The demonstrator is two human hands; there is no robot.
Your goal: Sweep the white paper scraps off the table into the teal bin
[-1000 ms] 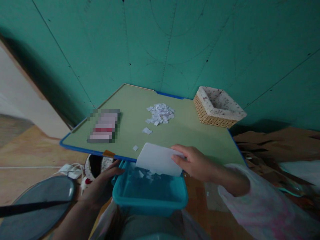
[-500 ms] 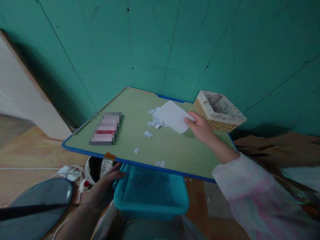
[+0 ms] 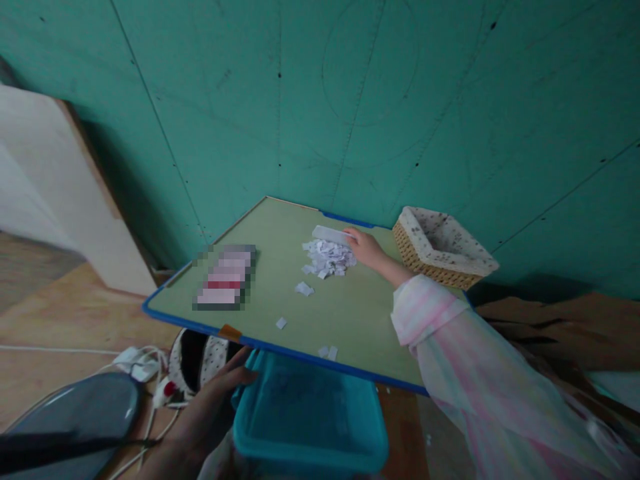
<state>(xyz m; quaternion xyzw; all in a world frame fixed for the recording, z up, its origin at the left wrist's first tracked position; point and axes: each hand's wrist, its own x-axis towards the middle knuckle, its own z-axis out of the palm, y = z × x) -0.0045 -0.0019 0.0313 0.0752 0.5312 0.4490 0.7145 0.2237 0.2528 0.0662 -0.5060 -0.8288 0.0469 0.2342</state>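
My right hand (image 3: 367,251) is closed on a white card (image 3: 330,234), tilted nearly edge-on at the far side of a heap of white paper scraps (image 3: 330,259). A few loose paper scraps (image 3: 304,289) lie nearer the table's front edge. Below that edge, my left hand (image 3: 227,387) grips the left rim of a turquoise plastic basin (image 3: 310,457). The part of the basin under the table is hidden, and no scraps can be made out inside it.
The pale green table (image 3: 370,327) has a blue edge and stands against a green wall (image 3: 350,100). A lined wicker basket (image 3: 435,263) sits at its back right, and a blurred-out flat object (image 3: 225,277) lies at left. Cables (image 3: 150,363) cross the floor.
My right hand has tipped the card from lying broad over the heap to the heap's far side, uncovering the scraps. My left hand stays on the basin. The view has shifted slightly.
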